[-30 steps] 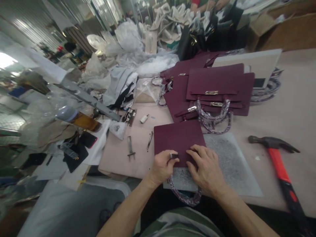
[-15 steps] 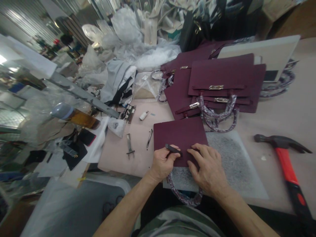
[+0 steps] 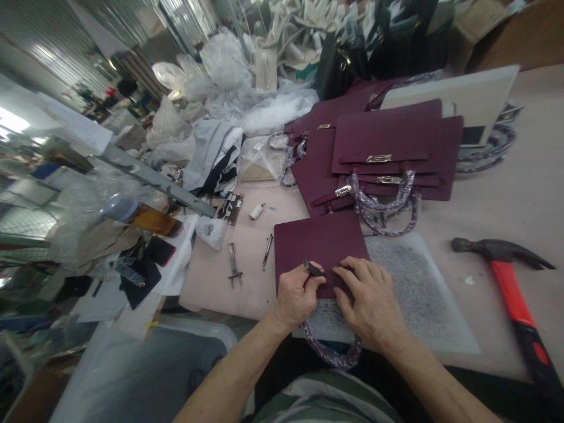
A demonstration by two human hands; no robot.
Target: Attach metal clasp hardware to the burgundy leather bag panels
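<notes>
The left hand [image 3: 296,296] was curled around a small dark metal punch [image 3: 314,269], its grip pinched on the tool's near end so that the tip slanted up and away over the burgundy handbag [image 3: 319,244]. The right hand [image 3: 372,305] lay flat, fingers spread and holding nothing, pressing the near edge of that same bag just beside the punch. The bag lay face down at the front of the bench [image 3: 520,200], its far part on a pale pink mat [image 3: 220,276] and its near right corner over a speckled grey stone slab [image 3: 409,288]. Its plastic-wrapped carry handle [image 3: 332,352] hung off the near edge of the bench below the two wrists.

On the pink mat to the left of the bag lay a metal pronged tool [image 3: 232,265] and a slim pen-like awl [image 3: 267,251], both apart from the hands. Farther back sat a small white lighter [image 3: 257,211]. To the right, well apart from the slab, a hammer with a red and black handle [image 3: 513,294] rested on the bench, head pointing left. Behind the worked bag a stack of finished burgundy handbags [image 3: 388,141] lay overlapping, their metal clasps showing and their handles wrapped in film. At far left a bottle of amber liquid [image 3: 143,216] lay on its side among plastic sheets and fabric scraps.
</notes>
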